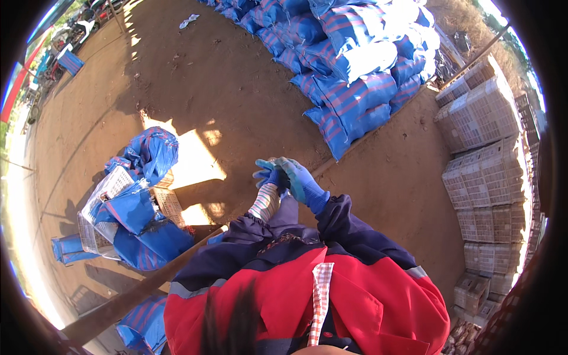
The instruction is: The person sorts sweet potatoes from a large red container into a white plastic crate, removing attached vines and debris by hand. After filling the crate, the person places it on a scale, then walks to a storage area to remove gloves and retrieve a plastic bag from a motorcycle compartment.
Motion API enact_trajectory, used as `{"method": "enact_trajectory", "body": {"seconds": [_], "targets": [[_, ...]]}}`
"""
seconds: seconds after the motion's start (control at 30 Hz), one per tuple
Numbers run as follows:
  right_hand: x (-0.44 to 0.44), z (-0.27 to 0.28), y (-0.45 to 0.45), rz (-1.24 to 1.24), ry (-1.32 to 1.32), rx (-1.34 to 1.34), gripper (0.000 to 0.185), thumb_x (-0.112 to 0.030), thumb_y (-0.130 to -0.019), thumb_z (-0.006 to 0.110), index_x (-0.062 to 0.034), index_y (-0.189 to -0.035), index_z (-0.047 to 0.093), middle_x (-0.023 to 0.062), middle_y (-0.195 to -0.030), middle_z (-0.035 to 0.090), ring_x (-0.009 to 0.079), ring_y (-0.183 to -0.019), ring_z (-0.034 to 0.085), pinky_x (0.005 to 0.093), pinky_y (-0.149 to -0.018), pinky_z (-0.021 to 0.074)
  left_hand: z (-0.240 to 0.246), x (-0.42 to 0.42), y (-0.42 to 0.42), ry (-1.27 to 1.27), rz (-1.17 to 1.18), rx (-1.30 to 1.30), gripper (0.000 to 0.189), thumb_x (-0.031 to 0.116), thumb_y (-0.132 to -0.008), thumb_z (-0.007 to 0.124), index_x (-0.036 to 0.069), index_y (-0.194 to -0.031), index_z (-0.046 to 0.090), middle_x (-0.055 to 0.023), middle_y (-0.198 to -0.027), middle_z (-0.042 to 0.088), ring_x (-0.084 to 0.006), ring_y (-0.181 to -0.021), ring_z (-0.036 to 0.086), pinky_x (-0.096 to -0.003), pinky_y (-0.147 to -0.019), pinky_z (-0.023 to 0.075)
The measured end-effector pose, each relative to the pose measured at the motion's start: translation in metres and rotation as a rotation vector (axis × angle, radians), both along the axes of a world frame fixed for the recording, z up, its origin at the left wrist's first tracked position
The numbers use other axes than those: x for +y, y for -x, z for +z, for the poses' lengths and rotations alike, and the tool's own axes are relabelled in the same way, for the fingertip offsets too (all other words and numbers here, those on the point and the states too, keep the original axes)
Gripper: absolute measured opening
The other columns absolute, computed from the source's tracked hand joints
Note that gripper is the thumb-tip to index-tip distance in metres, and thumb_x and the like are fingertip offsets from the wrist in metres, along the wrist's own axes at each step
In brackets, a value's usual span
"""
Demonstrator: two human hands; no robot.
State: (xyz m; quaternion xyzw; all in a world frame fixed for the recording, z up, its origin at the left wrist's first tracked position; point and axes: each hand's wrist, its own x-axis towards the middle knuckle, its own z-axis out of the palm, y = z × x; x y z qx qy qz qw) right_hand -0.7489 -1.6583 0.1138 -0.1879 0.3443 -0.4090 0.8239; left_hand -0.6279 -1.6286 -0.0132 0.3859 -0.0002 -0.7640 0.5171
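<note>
In front of my body, my two gloved hands meet. My left hand [267,172], in a blue and teal knit glove, has its visible fingers spread. A striped sleeve cuff [266,202] shows at that wrist. Across its inner side lies my right hand [298,177], in a similar glove with a blue knit cuff [317,198]. The two hands touch, and their overlap hides whether the right fingers grip the left glove. No separate object is visible in either hand. Below them is the dirt floor [262,120].
Blue striped woven sacks [359,102] are piled ahead to the right. Stacked plastic crates [483,173] line the right side. At left, blue sacks [133,208] lie over a white crate [113,182]. A wooden pole [146,288] slants past my left side. Vehicles [73,35] stand far left.
</note>
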Motion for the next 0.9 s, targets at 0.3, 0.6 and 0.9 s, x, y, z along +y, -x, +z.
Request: {"method": "enact_trajectory", "body": {"seconds": [0.3,0.6,0.9], "targets": [[-0.346,-0.153,-0.107,0.001,-0.032,0.111,0.035,-0.012,-0.101,0.056,-0.0045,-0.134,0.059,0.0062,-0.129,0.063,0.0209,-0.119,0.057,0.0329,-0.103,0.0447,-0.129,-0.398,-0.071,-0.183,0.087,0.341,0.063,0.051,-0.101,0.042,0.009,-0.148,0.041,-0.0169,-0.152,0.042,-0.0436,-0.135,0.04,-0.0566,-0.114,0.0279],[-0.668,-0.083,-0.181,0.382,-0.414,-1.172,0.058,-0.042,-0.109,0.031,-0.0021,-0.15,0.04,0.0172,-0.143,0.05,0.0282,-0.125,0.055,0.0383,-0.104,0.0459,-0.071,-0.721,-0.316,-0.434,0.51,-0.699,0.032,0.026,-0.092,0.054,-0.002,-0.098,0.068,-0.0176,-0.087,0.07,-0.0338,-0.075,0.067,-0.0463,-0.064,0.0534],[-1.089,-0.046,-0.27,0.7,0.68,0.902,0.041,-0.038,-0.095,0.063,-0.0059,-0.119,0.069,0.0166,-0.108,0.073,0.032,-0.105,0.07,0.0429,-0.087,0.0542,0.02,-0.877,-0.569,-0.422,0.589,-0.769,0.025,0.025,-0.096,0.055,0.002,-0.1,0.065,-0.0141,-0.095,0.069,-0.0283,-0.074,0.064,-0.0408,-0.07,0.0538]]}}
